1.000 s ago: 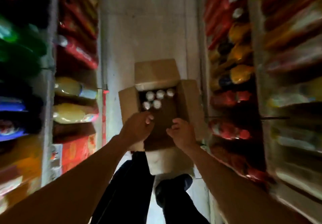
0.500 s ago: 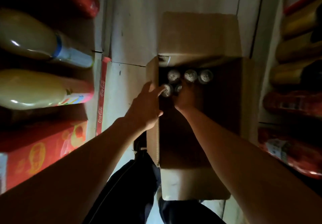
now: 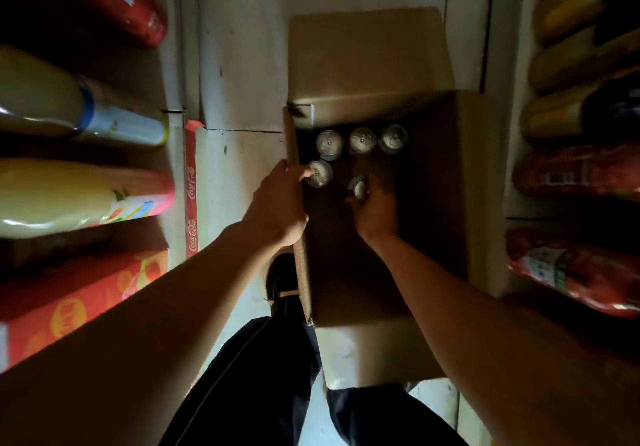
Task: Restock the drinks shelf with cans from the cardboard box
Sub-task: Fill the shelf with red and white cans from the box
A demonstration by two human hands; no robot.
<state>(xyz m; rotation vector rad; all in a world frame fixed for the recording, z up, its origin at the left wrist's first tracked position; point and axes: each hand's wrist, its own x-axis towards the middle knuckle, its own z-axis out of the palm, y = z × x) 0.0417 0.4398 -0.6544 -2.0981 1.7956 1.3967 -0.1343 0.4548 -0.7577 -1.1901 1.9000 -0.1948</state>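
open brown cardboard box (image 3: 446,203) on the floor, five round silver-topped cans (image 3: 362,140) in its far-left corner, my left hand (image 3: 277,203) fingertips touching one, right hand (image 3: 375,208) curled round another, rest of the box bare

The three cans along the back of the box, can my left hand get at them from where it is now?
Probably yes. The left hand touches a nearer can, and the three cans stand just beyond with tops uncovered. The cardboard box is open, and the right hand holds another can aside.
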